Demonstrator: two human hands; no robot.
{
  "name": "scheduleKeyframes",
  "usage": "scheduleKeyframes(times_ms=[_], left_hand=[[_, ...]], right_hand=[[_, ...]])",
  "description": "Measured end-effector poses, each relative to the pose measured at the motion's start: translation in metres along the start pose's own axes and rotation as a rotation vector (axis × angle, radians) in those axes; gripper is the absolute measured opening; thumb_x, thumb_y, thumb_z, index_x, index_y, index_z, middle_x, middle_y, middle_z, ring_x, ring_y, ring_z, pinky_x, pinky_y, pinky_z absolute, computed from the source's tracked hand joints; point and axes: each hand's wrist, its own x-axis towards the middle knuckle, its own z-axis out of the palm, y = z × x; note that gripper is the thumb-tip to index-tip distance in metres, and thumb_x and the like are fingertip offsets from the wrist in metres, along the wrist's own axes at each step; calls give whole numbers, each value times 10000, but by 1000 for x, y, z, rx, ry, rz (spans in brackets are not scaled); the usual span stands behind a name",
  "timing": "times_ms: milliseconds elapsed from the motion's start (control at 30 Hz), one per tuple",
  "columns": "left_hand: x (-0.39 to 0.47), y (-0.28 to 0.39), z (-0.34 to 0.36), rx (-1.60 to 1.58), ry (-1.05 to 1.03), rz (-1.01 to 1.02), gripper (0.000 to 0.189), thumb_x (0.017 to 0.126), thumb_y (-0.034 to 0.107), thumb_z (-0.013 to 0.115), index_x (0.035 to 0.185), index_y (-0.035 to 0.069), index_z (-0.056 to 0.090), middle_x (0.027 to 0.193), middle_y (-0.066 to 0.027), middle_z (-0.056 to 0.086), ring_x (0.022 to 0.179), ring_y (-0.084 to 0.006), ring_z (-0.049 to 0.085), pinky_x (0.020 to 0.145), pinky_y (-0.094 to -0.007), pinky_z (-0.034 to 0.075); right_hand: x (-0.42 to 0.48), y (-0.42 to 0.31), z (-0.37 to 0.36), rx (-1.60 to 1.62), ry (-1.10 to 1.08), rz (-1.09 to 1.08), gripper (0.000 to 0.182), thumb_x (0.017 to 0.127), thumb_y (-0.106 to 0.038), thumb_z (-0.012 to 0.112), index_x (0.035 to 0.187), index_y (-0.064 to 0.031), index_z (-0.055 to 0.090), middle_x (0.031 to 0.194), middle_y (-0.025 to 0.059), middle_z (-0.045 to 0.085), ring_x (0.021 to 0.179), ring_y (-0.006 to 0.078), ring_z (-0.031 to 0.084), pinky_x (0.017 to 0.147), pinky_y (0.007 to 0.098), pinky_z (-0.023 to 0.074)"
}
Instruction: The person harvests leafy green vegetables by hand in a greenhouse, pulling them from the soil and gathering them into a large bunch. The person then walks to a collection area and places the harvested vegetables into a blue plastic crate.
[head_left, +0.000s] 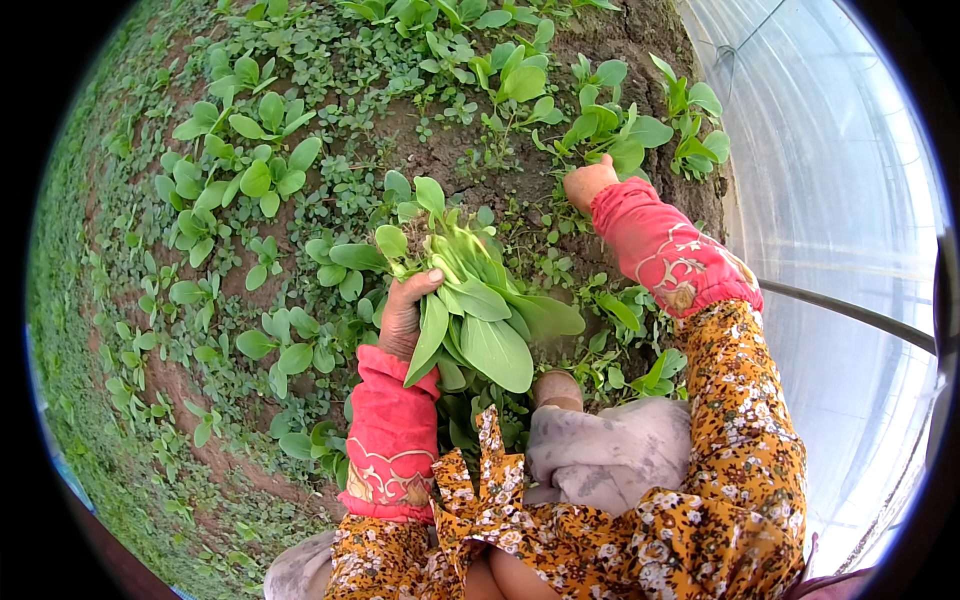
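My left hand (406, 309) grips a bunch of pulled leafy greens (480, 315), likely bok choy. Its thumb lies across the pale stems, and the root ends with soil point away from me. Broad leaves fan out to the right, partly blurred. My right hand (590, 184) is down at the base of a leafy green plant (604, 131) growing in the soil. Its thumb rests against a leaf, while the other fingers are mostly hidden, so their grip on the stem does not show.
More greens (270, 176) grow at left among dense low weeds (360, 112). Another plant (694, 127) stands beside translucent plastic sheeting (817, 150), which walls the right side. A dark pole (847, 311) crosses the sheeting. My shoe (557, 390) is on the soil just below the bunch.
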Motion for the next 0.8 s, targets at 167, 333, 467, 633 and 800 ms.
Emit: scheduleKeyframes(times_ms=[167,333,467,633,800], left_hand=[[9,-7,4,-122,-43,-107,508,781,126,636,1233,-50,483,1136,-183,606,956,-288,635,864,-414,525],[25,-22,26,-128,43,32,466,796,180,644,1193,-30,520,1066,-149,628,929,-274,631,872,-383,515],[23,-2,36,35,82,106,539,786,185,642,1255,-10,461,1099,-154,608,971,-279,620,876,-398,513],[30,0,31,100,66,184,575,784,237,612,1255,-57,460,1126,-195,599,964,-297,619,879,-401,502],[37,-7,14,84,170,180,656,736,146,664,1316,-2,395,1148,-150,573,973,-280,606,870,-401,509]], right_hand=[[-64,-26,-20,441,214,-52,282,891,-271,521,889,-34,672,880,162,681,829,278,670,798,496,470],[-83,-108,-12,1749,389,-411,520,966,-387,439,1169,81,538,1092,261,593,1021,381,577,915,405,439],[-58,-61,-67,1311,179,-561,533,977,-404,395,1141,79,549,1016,231,611,1053,392,545,924,396,425],[35,-1,-49,-252,449,-95,368,902,-296,506,1126,-44,651,1045,99,671,1097,305,554,1011,558,300],[34,5,-42,-186,173,-89,234,885,-238,523,980,-156,720,1005,43,696,1037,270,595,943,543,299]])
